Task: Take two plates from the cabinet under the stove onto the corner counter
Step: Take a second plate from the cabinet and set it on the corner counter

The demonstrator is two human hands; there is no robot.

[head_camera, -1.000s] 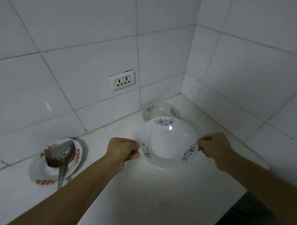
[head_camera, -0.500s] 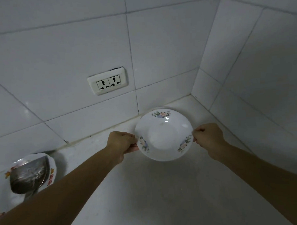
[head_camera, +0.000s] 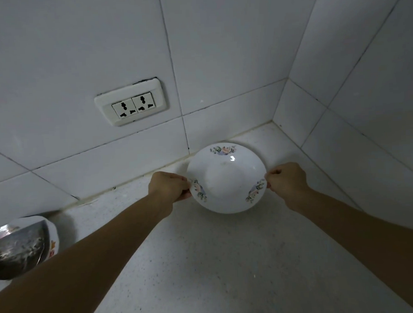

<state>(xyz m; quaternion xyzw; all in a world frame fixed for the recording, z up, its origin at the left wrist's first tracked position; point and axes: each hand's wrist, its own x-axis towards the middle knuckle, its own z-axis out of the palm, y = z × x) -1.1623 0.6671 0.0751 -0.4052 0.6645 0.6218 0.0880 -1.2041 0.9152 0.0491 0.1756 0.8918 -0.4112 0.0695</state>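
White speckled stone corner counter under my fingers. Between them, the white floral-rimmed ceramic plate, near the corner. My left hand and right hand pinch opposite rims. Placement looks nearly done. A second plate beneath: hidden, can't tell. Release remains.

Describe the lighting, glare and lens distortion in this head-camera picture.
Head view: dim, even light with a greyish cast; a small bright glare spot on the plate near its far rim; soft shadows on the counter under the arms; the wide-angle lens bends the wall's tile lines and skews the socket; the ladle at the left edge is cropped and stretched.
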